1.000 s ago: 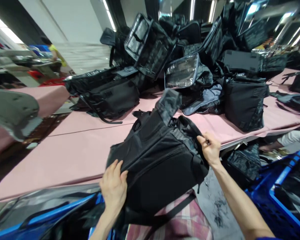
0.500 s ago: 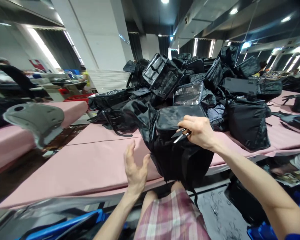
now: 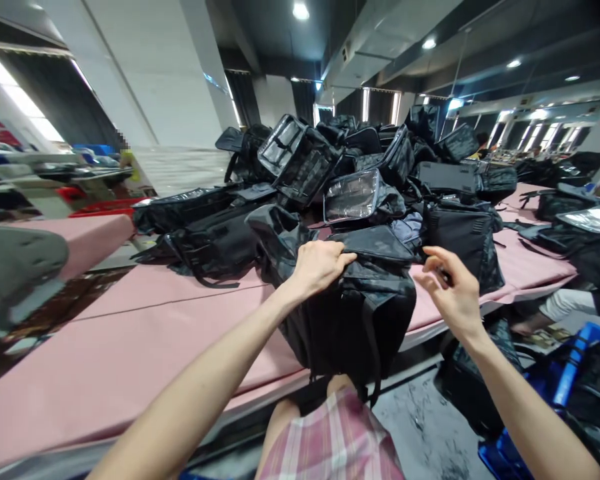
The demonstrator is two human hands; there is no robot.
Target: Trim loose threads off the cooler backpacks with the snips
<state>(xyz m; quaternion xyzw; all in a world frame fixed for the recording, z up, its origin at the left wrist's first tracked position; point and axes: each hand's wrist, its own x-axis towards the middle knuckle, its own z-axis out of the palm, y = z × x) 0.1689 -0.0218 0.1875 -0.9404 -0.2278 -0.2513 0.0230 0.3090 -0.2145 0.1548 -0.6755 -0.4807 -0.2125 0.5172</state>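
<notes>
A black bag (image 3: 360, 320) stands upright at the near edge of the pink table (image 3: 145, 333), hanging partly over my lap. My left hand (image 3: 319, 265) lies on the bag's top flap with its fingers curled over the edge, gripping it. My right hand (image 3: 450, 293) hovers just to the right of the bag without touching it. Its fingers are loosely curled round a small dark tool that looks like thread snips, mostly hidden in the palm.
A big heap of black bags (image 3: 360, 167) fills the table behind, some with clear plastic panels (image 3: 347, 197). A blue crate (image 3: 570, 387) with more bags stands on the floor at right. Another pink table (image 3: 90, 233) is at left. A seated person's leg (image 3: 560, 307) shows at far right.
My left hand rose from open beside the bag to grip its top flap. My right hand let go of the bag's top and drew off to the right. The bag now stands upright.
</notes>
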